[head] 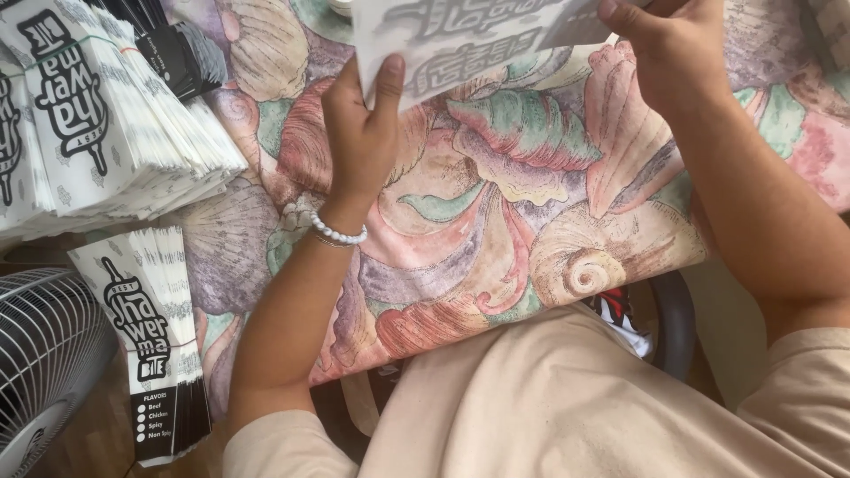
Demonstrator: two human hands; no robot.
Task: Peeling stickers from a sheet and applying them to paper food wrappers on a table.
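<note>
Paper fills the top centre of the frame: a thin white paper sleeve with black printed lettering, flat and slightly blurred, held up between both of your hands. Your left hand pinches its lower left edge, thumb on the near face and fingers curled behind. Your right hand grips its right edge at the upper right, thumb pressed on top and fingers closed around the sheet. A string of smooth white round beads circles your left wrist.

Under the sleeve lies a soft fabric cover printed with large pink, green and mauve seashells, draped and lightly creased over the surface in front of you.

At the upper left sits a thick fanned stack of the same white printed paper sleeves, bound by a thin band, its edges forming fine ridges. A narrower banded bundle of sleeves with a black lower end lies at the lower left. Beside it, at the left edge, curves the wire grille of a white fan. Your beige cloth shirt fills the bottom.
</note>
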